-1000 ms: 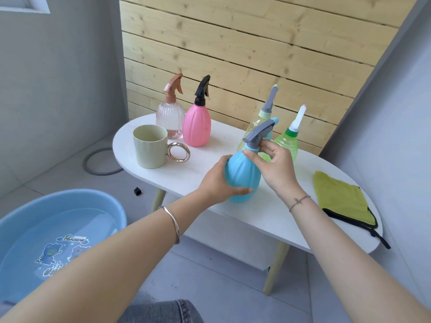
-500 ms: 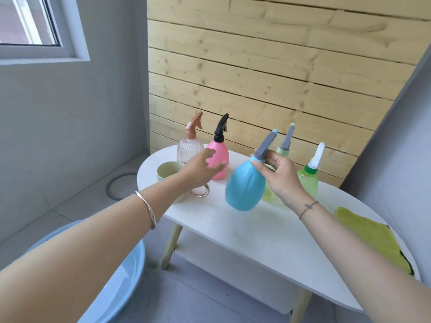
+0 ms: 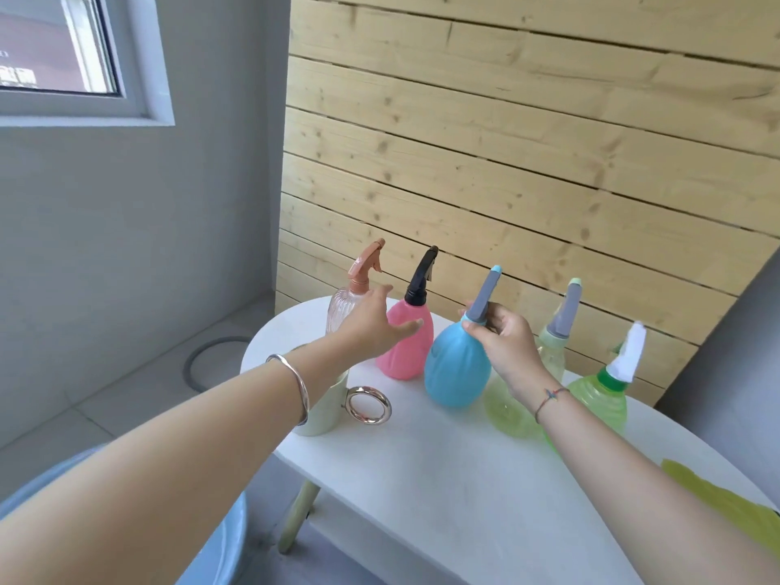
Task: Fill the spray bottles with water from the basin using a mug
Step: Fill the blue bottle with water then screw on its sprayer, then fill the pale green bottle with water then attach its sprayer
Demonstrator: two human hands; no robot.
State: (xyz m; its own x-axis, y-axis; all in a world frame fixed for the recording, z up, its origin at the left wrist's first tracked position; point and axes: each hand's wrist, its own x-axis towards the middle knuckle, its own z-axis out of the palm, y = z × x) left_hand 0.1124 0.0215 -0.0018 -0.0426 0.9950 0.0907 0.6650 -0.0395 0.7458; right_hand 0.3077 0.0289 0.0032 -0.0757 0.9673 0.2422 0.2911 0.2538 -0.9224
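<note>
- Right hand [image 3: 506, 344] pinches the grey sprayer collar of the round blue plastic spray bottle [image 3: 453, 373].
- Left hand [image 3: 371, 327] spread, empty.
- Step: opening bottle; next likely unscrewing the sprayer, body steadied.

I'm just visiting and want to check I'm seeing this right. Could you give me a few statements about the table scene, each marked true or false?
1. The right hand grips the blue bottle at its neck. True.
2. The left hand holds the mug. False: the mug stands on the white table, and the left hand, fingers straight, is stretched toward the pink bottle.
3. The pink bottle has a white sprayer. False: its sprayer is black.
4. The green bottle has a white sprayer. True.
5. A yellow-green cloth lies at the table's right end. True.
</note>
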